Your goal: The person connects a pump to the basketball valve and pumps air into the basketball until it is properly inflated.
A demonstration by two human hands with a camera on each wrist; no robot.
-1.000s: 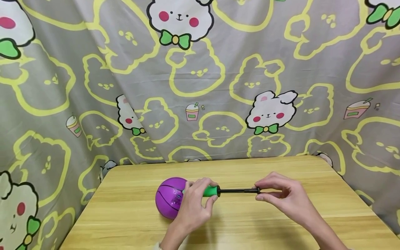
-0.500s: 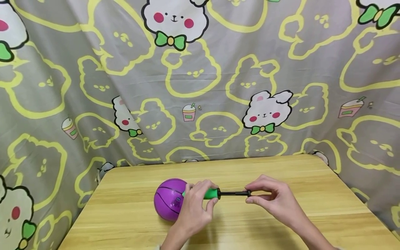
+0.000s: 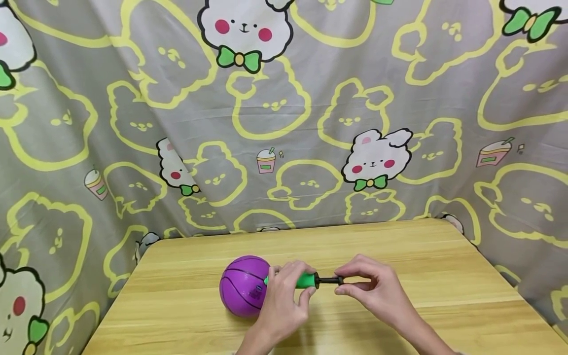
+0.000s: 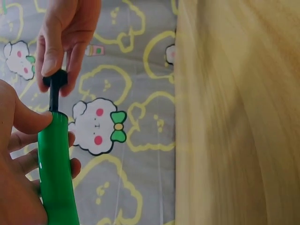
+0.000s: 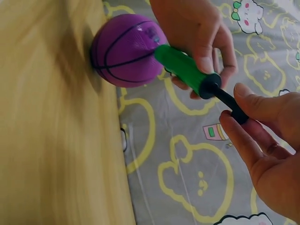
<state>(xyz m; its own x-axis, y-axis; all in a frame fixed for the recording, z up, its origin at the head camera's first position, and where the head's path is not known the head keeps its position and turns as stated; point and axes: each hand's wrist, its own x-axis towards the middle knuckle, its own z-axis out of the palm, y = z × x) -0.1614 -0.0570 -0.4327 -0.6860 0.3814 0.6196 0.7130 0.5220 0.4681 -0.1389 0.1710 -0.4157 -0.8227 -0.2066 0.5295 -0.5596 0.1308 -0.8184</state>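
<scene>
A purple ball (image 3: 243,286) with black basketball lines sits on the left part of the table. Against its right side points the tip of a green hand pump (image 5: 180,68); the needle itself cannot be seen. My left hand (image 3: 284,303) grips the pump's green barrel (image 4: 56,164), thumb on one side and fingers on the other. Out of the barrel's right end sticks a short length of black rod (image 3: 328,280). At the rod's end, my right hand (image 3: 377,291) pinches the black handle (image 4: 56,80) between thumb and fingers.
The light wooden table (image 3: 186,325) lies under both hands. A grey curtain (image 3: 284,197) with yellow outlines and white cartoon animals hangs behind the table and along its sides.
My right hand has moved left toward the left hand, sliding the pump's black rod further into the green barrel. The left hand still holds the barrel by the ball.
</scene>
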